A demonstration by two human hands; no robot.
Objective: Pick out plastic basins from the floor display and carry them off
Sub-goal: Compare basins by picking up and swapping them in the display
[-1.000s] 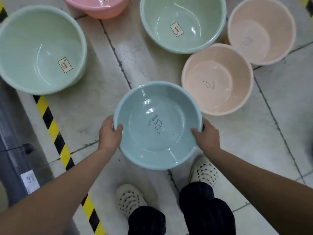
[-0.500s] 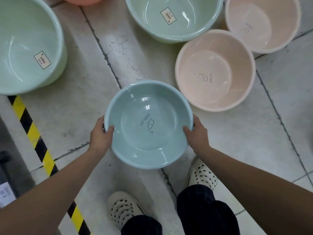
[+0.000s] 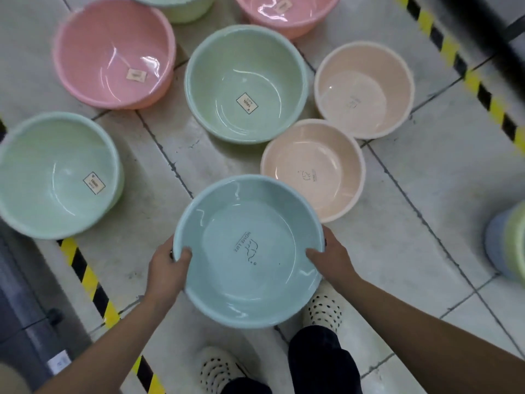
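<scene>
The pale blue basin is being held clear of the tiled floor at the near edge of the display, above the person's shoes. In the view its far rim is overlapping the near rim of a peach basin. The step in hand is being judged as the carrying-off of this one pick.

To be done well, the basin is best kept level and lifted evenly from both sides, so that the thin plastic is not being twisted. It is also best drawn back toward the body before any turn. The peach basin is lying close behind it, and something blurred, perhaps a stack of basins, is standing to the right. A green basin and a pink basin are lying farther off on the floor.

The rim is being gripped at opposite sides. The left hand is being wrapped round the left edge, its thumb hooked over into the bowl and its fingers hidden beneath. The right hand is being closed on the right edge in the same manner. Neither hand is open — both are being clamped on the one rim, and nothing else is being touched.
</scene>
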